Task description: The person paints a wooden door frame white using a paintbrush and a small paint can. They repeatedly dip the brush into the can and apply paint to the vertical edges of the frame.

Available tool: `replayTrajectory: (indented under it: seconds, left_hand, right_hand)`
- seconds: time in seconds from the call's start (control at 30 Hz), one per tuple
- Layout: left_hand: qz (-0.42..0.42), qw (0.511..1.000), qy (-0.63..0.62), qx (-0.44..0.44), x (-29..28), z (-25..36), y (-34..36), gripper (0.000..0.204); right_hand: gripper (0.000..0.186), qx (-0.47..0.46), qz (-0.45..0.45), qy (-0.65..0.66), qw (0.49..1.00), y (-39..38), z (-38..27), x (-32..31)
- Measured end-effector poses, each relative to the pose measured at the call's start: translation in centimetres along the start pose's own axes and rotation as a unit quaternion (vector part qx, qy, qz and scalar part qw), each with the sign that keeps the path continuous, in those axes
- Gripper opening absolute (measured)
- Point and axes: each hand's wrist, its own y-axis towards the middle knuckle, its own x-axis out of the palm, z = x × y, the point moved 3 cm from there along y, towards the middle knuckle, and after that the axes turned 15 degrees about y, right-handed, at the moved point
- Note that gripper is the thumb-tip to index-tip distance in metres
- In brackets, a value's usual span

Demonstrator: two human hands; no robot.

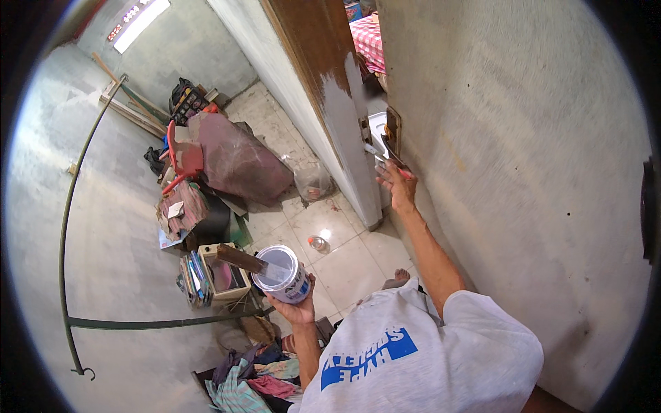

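My left hand (295, 308) holds a white paint can (295, 289) from beneath, near the bottom centre, with a wooden stick (237, 258) lying across its open top. My right hand (396, 184) grips a red-handled paintbrush (375, 154), raised at the inner edge of a door frame. The frame (306, 51) is brown wood higher up, with pale grey paint (336, 100) lower down. A metal latch piece (365, 127) sits on that edge, near the brush tip; whether the bristles touch the frame I cannot tell.
A wall (516, 172) stands close at right. At left are a dark metal rail (165, 322), a red plastic chair (182, 162), a maroon draped sheet (241, 165), magazines (194, 279) and piled clothes (268, 385). A small bottle (318, 243) stands on the tiled floor (330, 282).
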Motion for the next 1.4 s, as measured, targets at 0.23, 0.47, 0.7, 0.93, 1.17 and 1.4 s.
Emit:
replayTrajectory:
  seconds: [0.23,0.47,0.7,0.93,1.17,1.4]
  left_hand:
    - [0.007,0.999,-0.054,0.001,3.1,-0.3,-0.8,0.083]
    - [0.024,0.998,-0.057,0.025,4.9,-1.1,-2.3,0.082]
    - [0.040,0.998,-0.029,0.038,5.4,-1.8,-3.8,0.083]
    - [0.031,0.996,-0.060,0.055,6.8,-1.3,-4.0,0.083]
    - [0.069,0.991,-0.107,0.048,7.5,-0.9,-4.0,0.083]
    - [0.061,0.994,-0.064,0.059,6.7,-0.9,-3.9,0.082]
  right_hand:
    - [0.039,0.013,0.081,0.038,0.996,-1.1,-0.1,3.8]
    - [0.038,0.038,0.046,-0.006,0.998,-1.2,-1.8,5.9]
    - [0.036,0.070,0.062,0.025,0.995,-1.7,-1.8,6.0]
    - [0.041,-0.055,-0.004,-0.113,0.992,-0.9,-3.9,10.5]
    - [0.035,-0.058,-0.058,-0.035,0.996,1.9,-6.9,13.6]
    - [0.035,-0.019,-0.064,0.124,0.990,4.6,-5.0,12.0]
